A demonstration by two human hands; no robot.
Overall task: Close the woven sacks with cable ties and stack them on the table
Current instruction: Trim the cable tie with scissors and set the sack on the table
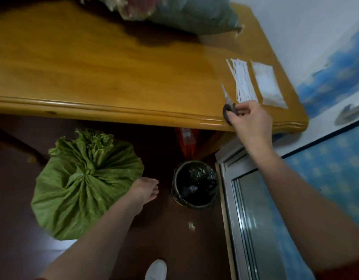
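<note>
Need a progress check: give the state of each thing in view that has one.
green sack: on the floor, neck gathered shut.
grey-green sack: lying on the table.
cable ties: loose bundle on the table.
scissors: gripped by the right hand at the table edge.
left hand: open, beside the green sack.
bin: upright, lidless, black liner.

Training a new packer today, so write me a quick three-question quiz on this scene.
1. True or false: the green sack stands on the floor.
2. What does the right hand grip? A) tape B) scissors C) a knife
3. Fill in: the ties lie on the ____.

Key: 1 true; 2 B; 3 table.
</note>
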